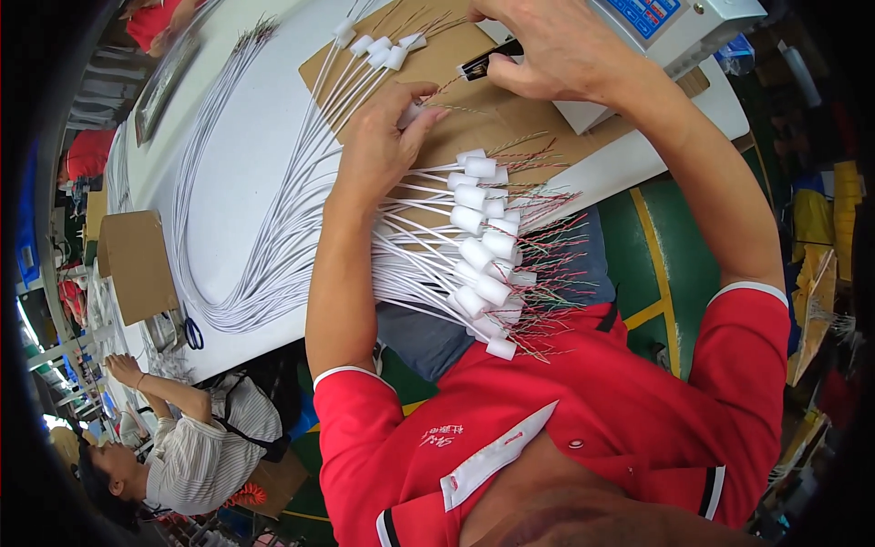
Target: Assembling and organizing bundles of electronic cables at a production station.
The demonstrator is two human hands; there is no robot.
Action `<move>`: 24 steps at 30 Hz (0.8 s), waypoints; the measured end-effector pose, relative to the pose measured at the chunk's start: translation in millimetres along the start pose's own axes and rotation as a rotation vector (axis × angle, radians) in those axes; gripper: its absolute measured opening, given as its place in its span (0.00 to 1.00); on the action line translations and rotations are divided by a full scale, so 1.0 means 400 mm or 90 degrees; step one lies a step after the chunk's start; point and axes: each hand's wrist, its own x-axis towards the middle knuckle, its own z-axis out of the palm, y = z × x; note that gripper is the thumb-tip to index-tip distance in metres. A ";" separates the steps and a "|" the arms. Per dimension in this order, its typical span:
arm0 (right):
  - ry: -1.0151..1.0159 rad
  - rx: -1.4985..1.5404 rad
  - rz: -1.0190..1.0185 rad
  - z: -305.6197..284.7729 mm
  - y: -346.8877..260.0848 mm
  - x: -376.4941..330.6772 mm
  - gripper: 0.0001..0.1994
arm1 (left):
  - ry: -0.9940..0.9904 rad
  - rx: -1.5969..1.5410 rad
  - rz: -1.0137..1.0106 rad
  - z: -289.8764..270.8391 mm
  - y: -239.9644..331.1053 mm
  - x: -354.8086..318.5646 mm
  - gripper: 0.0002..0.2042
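My left hand [375,137] is closed on the end of a white cable, where a white cylindrical sleeve [412,111] shows between thumb and fingers. Thin twisted wires [447,88] stick out of it toward my right hand [565,50]. That hand is bent around a small black object [481,62] with light markings, its thumb against the near side. The wires reach the tip of this object; whether they enter it, I cannot tell. Below my left hand lie many sleeved cable ends [483,246], with red, green and pale twisted wires fanning out to the right.
A machine [674,36] with a blue panel stands at the upper right. Cardboard [529,137] covers part of the white table [219,283]. More sleeved cables [378,50] lie at the back. A cardboard box [138,264] and dark scissors [193,334] are left; a person [200,438] works beyond.
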 end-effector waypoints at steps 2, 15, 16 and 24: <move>-0.004 -0.002 -0.008 -0.001 -0.003 -0.004 0.20 | -0.038 -0.007 -0.040 -0.017 -0.010 -0.008 0.13; -0.161 -0.197 -0.079 0.015 0.001 0.008 0.09 | -0.064 0.084 0.065 -0.103 -0.042 -0.011 0.14; -0.171 -0.191 -0.074 0.011 -0.004 0.013 0.08 | -0.071 0.014 0.039 -0.124 -0.037 -0.013 0.14; -0.108 0.250 0.062 -0.050 -0.041 -0.001 0.14 | -0.080 -0.196 -0.006 -0.165 -0.029 -0.016 0.15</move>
